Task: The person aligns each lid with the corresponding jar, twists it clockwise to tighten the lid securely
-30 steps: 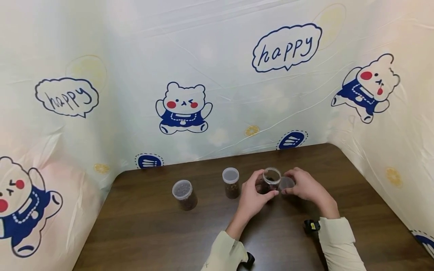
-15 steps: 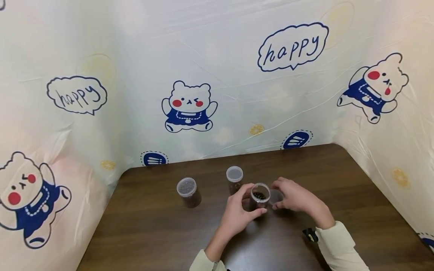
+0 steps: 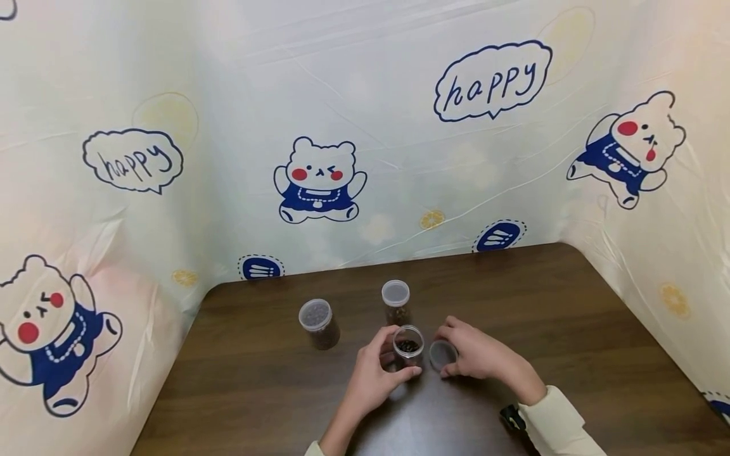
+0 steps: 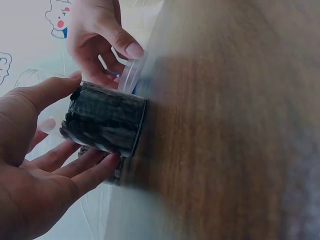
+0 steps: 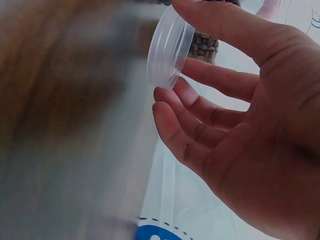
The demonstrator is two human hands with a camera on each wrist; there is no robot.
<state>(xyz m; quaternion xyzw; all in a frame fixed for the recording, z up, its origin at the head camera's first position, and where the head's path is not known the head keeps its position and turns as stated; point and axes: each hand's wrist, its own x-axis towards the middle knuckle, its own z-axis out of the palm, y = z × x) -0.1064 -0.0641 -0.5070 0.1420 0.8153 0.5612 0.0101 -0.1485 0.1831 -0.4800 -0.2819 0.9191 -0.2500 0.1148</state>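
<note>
My left hand [image 3: 371,377] grips a small clear jar [image 3: 408,351] with its mouth uncovered. Dark, bean-like pieces fill much of that jar [image 4: 105,117], as the left wrist view shows. Thumb and fingers lie round its sides, and it stands upright on or close to the table. Just to its right, my right hand [image 3: 479,356] pinches a translucent round lid [image 3: 443,356] by the edge. In the right wrist view the lid [image 5: 170,47] is tilted on edge, low by the tabletop and apart from the jar.
Behind the held jar stands a lidded jar [image 3: 396,303] of brown bean-like pieces. Another lidded jar [image 3: 320,326] with dark contents is farther left. The brown wooden table [image 3: 239,392] is bordered by a printed cloth [image 3: 393,126] at the back and sides.
Both hands have come left and nearer to me, bringing the jar and the lid along. The two lidded jars have stayed in place on the table.
</note>
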